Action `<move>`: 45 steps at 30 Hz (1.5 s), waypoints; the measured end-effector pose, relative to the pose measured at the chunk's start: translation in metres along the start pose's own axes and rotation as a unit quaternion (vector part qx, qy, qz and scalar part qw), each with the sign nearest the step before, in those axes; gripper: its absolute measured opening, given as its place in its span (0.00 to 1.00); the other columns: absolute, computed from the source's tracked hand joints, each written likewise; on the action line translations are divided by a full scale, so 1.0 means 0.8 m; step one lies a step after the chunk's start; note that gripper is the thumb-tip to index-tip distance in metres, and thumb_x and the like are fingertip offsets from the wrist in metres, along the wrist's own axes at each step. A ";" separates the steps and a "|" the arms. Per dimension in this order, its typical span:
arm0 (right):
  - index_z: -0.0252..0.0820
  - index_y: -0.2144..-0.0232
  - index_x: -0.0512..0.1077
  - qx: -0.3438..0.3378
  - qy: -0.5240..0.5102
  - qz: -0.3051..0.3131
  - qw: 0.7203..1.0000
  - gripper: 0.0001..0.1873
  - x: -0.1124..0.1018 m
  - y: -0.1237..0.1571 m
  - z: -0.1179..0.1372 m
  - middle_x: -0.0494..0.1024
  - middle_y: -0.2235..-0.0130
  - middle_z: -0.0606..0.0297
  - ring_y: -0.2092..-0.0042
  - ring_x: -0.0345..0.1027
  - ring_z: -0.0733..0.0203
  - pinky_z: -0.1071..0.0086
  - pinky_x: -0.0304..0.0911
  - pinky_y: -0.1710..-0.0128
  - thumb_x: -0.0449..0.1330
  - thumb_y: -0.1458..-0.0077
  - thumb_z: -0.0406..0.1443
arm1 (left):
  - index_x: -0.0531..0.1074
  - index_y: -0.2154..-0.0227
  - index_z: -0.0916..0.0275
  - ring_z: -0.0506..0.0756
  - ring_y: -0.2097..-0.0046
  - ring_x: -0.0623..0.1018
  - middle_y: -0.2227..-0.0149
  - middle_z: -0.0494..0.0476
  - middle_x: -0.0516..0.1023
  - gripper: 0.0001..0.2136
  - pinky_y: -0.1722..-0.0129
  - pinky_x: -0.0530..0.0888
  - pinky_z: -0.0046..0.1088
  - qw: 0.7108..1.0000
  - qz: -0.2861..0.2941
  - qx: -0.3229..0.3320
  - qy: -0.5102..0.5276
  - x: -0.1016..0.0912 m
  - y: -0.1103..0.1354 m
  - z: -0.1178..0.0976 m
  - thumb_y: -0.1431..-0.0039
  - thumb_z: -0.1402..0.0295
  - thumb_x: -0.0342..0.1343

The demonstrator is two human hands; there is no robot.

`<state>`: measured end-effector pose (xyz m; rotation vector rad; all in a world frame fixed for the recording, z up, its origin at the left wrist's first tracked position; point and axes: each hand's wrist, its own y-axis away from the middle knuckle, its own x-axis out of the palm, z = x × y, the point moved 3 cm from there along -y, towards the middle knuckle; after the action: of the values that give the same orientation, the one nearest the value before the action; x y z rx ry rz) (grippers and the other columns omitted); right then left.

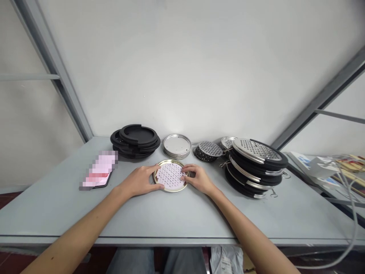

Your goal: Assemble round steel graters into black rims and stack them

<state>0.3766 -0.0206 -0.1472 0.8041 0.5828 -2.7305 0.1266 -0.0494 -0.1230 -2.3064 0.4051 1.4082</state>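
Observation:
A round metal dish with a gold rim [170, 176] lies flat on the grey table [182, 213]; a white disc dotted with small parts fills it. My left hand [142, 180] cups the dish's left edge, fingers curled round the rim. My right hand [197, 177] rests against the right edge, fingertips on the disc and rim. Both hands hold the dish in place on the table.
Behind the dish stand a stack of black rings [135, 140], a stack of plain metal discs [177, 145], a perforated black piece [208, 151] and, at right, a tall pile of assembled perforated units [255, 166]. A phone [98, 175] lies at left. Papers and a cable [339, 167] sit far right.

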 end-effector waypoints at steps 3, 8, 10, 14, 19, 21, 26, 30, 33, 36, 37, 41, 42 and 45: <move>0.42 0.65 0.79 -0.005 0.010 0.003 1.000 0.11 0.001 -0.002 -0.001 0.77 0.54 0.57 0.52 0.71 0.53 0.59 0.61 0.46 0.69 0.55 0.38 | 0.67 0.43 0.56 0.65 0.48 0.75 0.47 0.58 0.75 0.35 0.51 0.72 0.39 1.000 -0.006 0.012 -0.008 0.000 -0.001 -0.001 0.51 0.44 0.59; 0.42 0.63 0.77 -0.011 0.034 -0.003 0.999 0.15 -0.004 -0.002 0.001 0.75 0.52 0.57 0.50 0.69 0.52 0.58 0.61 0.46 0.69 0.56 0.38 | 0.71 0.47 0.59 0.65 0.50 0.76 0.49 0.60 0.77 0.31 0.51 0.72 0.40 0.998 -0.036 0.035 -0.023 -0.001 -0.001 -0.001 0.50 0.45 0.59; 0.41 0.59 0.76 -0.008 0.043 0.010 0.999 0.19 -0.011 -0.002 0.000 0.74 0.50 0.56 0.50 0.69 0.52 0.59 0.63 0.48 0.69 0.56 0.38 | 0.74 0.51 0.59 0.62 0.55 0.78 0.56 0.59 0.80 0.25 0.54 0.73 0.39 0.997 -0.061 0.044 -0.019 -0.003 0.000 -0.002 0.46 0.47 0.57; 0.41 0.54 0.73 0.009 0.053 0.051 0.997 0.21 -0.031 0.000 -0.002 0.75 0.50 0.57 0.51 0.69 0.53 0.60 0.65 0.52 0.67 0.53 0.37 | 0.77 0.62 0.60 0.55 0.68 0.78 0.73 0.52 0.80 0.13 0.62 0.73 0.33 0.991 -0.086 0.094 0.028 -0.003 0.003 -0.010 0.40 0.56 0.55; 0.41 0.60 0.74 -0.009 0.072 0.033 0.997 0.11 -0.047 0.004 0.009 0.77 0.55 0.58 0.54 0.71 0.55 0.62 0.67 0.56 0.61 0.46 0.39 | 0.73 0.53 0.60 0.57 0.56 0.77 0.57 0.56 0.80 0.17 0.52 0.71 0.35 0.987 -0.078 0.135 0.033 -0.003 0.004 -0.017 0.42 0.58 0.58; 0.41 0.63 0.75 -0.018 0.085 0.052 0.995 0.10 -0.046 0.005 0.015 0.78 0.58 0.60 0.57 0.71 0.56 0.63 0.67 0.57 0.60 0.46 0.39 | 0.66 0.44 0.59 0.61 0.47 0.73 0.46 0.58 0.74 0.27 0.47 0.69 0.37 0.992 -0.048 0.118 0.016 -0.003 0.004 -0.014 0.44 0.54 0.59; 0.40 0.57 0.73 -0.028 0.114 0.081 0.990 0.17 -0.044 0.006 0.018 0.77 0.57 0.59 0.59 0.71 0.56 0.63 0.67 0.59 0.62 0.48 0.41 | 0.64 0.43 0.59 0.62 0.44 0.71 0.43 0.58 0.71 0.28 0.44 0.67 0.39 0.993 -0.020 0.111 -0.031 0.003 0.001 -0.007 0.43 0.51 0.57; 0.40 0.56 0.74 -0.057 0.132 0.038 0.989 0.14 -0.041 0.004 0.015 0.75 0.52 0.55 0.51 0.69 0.53 0.59 0.63 0.50 0.58 0.43 0.40 | 0.71 0.50 0.61 0.63 0.48 0.73 0.50 0.62 0.76 0.23 0.48 0.69 0.41 0.988 -0.059 0.116 -0.080 0.005 -0.001 -0.014 0.43 0.51 0.57; 0.40 0.56 0.75 -0.060 0.158 0.021 0.985 0.13 -0.035 0.003 0.010 0.72 0.49 0.52 0.47 0.67 0.51 0.57 0.60 0.45 0.57 0.43 0.36 | 0.74 0.56 0.64 0.64 0.56 0.75 0.60 0.65 0.78 0.26 0.55 0.71 0.43 0.980 -0.097 0.127 -0.117 0.002 0.000 -0.023 0.48 0.47 0.59; 0.42 0.56 0.75 -0.058 0.181 0.026 0.981 0.15 -0.029 0.004 0.005 0.72 0.47 0.53 0.46 0.66 0.51 0.56 0.60 0.45 0.57 0.46 0.31 | 0.76 0.63 0.65 0.61 0.63 0.74 0.69 0.62 0.77 0.25 0.60 0.71 0.42 0.969 -0.108 0.195 -0.105 0.001 0.005 -0.035 0.49 0.46 0.59; 0.42 0.56 0.76 -0.059 0.188 0.027 0.980 0.16 -0.027 0.004 0.003 0.72 0.47 0.53 0.46 0.66 0.51 0.56 0.60 0.45 0.56 0.47 0.30 | 0.76 0.63 0.65 0.60 0.64 0.74 0.70 0.61 0.76 0.23 0.60 0.71 0.40 0.966 -0.099 0.222 -0.085 0.002 0.007 -0.039 0.48 0.47 0.59; 0.43 0.56 0.76 -0.074 0.194 0.043 0.977 0.19 -0.021 0.004 0.001 0.73 0.47 0.54 0.46 0.67 0.52 0.58 0.60 0.45 0.52 0.46 0.27 | 0.72 0.53 0.64 0.60 0.56 0.74 0.60 0.62 0.77 0.27 0.53 0.70 0.40 0.967 -0.051 0.249 0.000 0.005 0.008 -0.044 0.49 0.50 0.62; 0.42 0.55 0.76 -0.079 0.191 0.050 0.977 0.20 -0.020 0.003 0.002 0.73 0.47 0.54 0.45 0.66 0.53 0.58 0.60 0.44 0.51 0.45 0.26 | 0.68 0.48 0.63 0.62 0.51 0.73 0.53 0.63 0.76 0.31 0.49 0.69 0.41 0.971 -0.043 0.234 0.011 0.006 0.007 -0.042 0.51 0.49 0.63; 0.41 0.50 0.73 -0.089 0.182 0.072 0.977 0.25 -0.015 0.000 0.003 0.71 0.45 0.54 0.43 0.65 0.54 0.58 0.59 0.43 0.47 0.46 0.24 | 0.53 0.36 0.62 0.66 0.38 0.62 0.37 0.65 0.61 0.45 0.39 0.61 0.45 0.983 -0.006 0.184 0.024 0.013 0.004 -0.035 0.53 0.46 0.63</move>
<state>0.3854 -0.0206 -0.1385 1.2560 0.7939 -2.3731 0.1516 -0.0661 -0.1212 -2.0391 0.6094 1.1608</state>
